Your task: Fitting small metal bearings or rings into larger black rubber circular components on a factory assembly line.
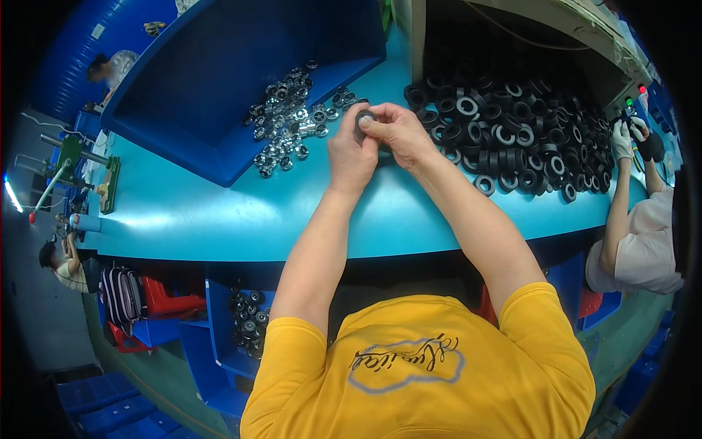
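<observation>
Tabletop (190, 212): turquoise, curved by the lens, running the full width of the view; carries all the items below.

Blue tray (219, 66): large, open-topped, with sloped walls, set on the tabletop at upper left. Its inside is mostly bare; a scatter of small metal rings (281, 121) spills from its lower right edge out onto the tabletop, reaching to just beside the hands.

Heap of black rubber rings (512, 124): loose, not in any container, lying on the tabletop at upper right, just right of the hands. Many show a pale inner band.

Blue bin (219, 344): below the tabletop edge, lower left; holds a small lot of dark rings with metal centres (248, 318).

Red crates (164, 300): under the tabletop, left of the blue bin; contents cannot be told.

Left hand (351, 154): fingers curled, closed against the right hand, fingertips on a small dark ring.

Right hand (395, 132): fingers bent, thumb and forefinger pinched on the same ring.

Small dark ring (364, 117): held between both hands just above the tabletop, between the metal rings and the black heap; mostly hidden by fingers.

Co-worker's gloved hands (630, 135): at far right, raised beside the black heap.
</observation>
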### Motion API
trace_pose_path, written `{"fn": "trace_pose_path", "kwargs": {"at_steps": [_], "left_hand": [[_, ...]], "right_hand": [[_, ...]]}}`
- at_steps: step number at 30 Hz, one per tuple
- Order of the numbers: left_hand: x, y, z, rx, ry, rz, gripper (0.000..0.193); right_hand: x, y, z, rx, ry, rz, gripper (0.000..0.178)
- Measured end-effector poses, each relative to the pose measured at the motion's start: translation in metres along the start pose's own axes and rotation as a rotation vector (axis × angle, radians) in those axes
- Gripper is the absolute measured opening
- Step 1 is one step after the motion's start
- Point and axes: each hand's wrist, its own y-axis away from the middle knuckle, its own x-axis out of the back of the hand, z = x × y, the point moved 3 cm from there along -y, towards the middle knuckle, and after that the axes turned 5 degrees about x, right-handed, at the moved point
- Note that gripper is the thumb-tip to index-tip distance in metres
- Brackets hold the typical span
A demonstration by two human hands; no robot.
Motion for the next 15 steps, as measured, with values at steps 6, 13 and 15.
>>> {"fn": "trace_pose_path", "kwargs": {"at_steps": [6,13,15], "left_hand": [[0.004,0.007,0.014,-0.097,-0.222,0.066,0.038],[0.001,0.005,0.010,-0.061,-0.120,0.040,0.040],[0.003,0.002,0.010,-0.026,-0.028,0.016,0.039]], "right_hand": [[-0.005,0.005,-0.006,0.028,0.013,0.015,0.034],[0.000,0.005,-0.003,-0.066,-0.056,-0.022,0.038],[-0.004,0.008,-0.010,-0.075,-0.071,-0.044,0.041]]}}
